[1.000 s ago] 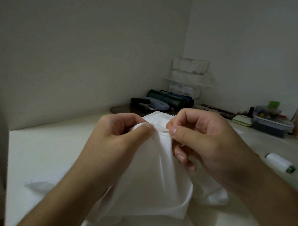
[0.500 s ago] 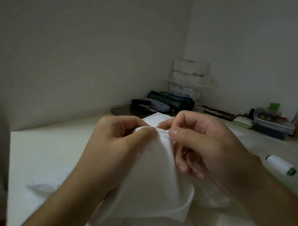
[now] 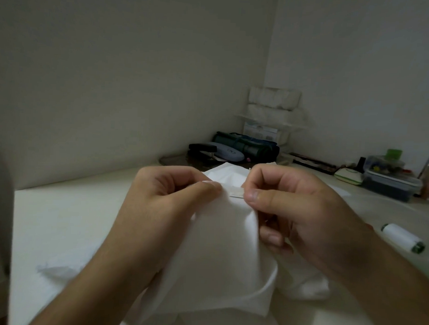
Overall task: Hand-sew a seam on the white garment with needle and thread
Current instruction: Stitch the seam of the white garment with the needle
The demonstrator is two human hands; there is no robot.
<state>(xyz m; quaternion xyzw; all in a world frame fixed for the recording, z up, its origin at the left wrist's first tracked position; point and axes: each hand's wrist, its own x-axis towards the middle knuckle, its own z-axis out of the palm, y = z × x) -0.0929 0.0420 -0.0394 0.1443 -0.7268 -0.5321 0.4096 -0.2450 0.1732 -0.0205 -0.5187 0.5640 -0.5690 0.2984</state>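
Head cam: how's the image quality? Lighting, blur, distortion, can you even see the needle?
Head view: dim, flat light, no glare, soft shadows under the white garment. Wide-angle bend shows at the edges. Left hand and right hand are slightly soft; the needle is only a faint sliver between the thumbs. The thread spool is readable; the far clutter is murky.

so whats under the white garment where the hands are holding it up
The right hand's lower fingers curl in beneath the white garment, and more of its folds lie on the table. The left hand pinches the top edge; its fingertips behind the cloth are hidden.
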